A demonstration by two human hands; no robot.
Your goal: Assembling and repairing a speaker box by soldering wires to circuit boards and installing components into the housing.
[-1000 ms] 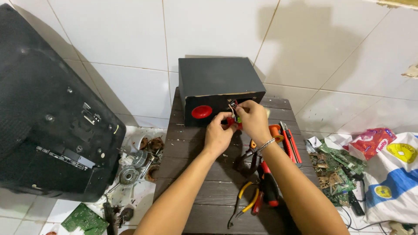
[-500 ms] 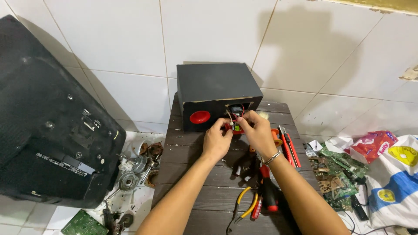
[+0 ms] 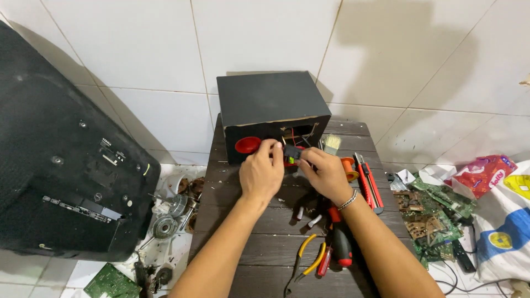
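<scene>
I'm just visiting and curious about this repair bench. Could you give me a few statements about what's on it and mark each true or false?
1. Both hands, left hand and right hand, hold a small part in front of the black box. True.
2. The box's round knob is blue. False: it is red.
3. Yellow-handled pliers lie on the dark wooden table. True.
4. The circuit boards lie left of the table. False: they are on its right.

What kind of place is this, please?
Probably a small home electronics repair corner. Green circuit boards lie on the tiled floor, pliers and screwdrivers lie on the dark wooden table, and both hands work at an opened black box.
</scene>
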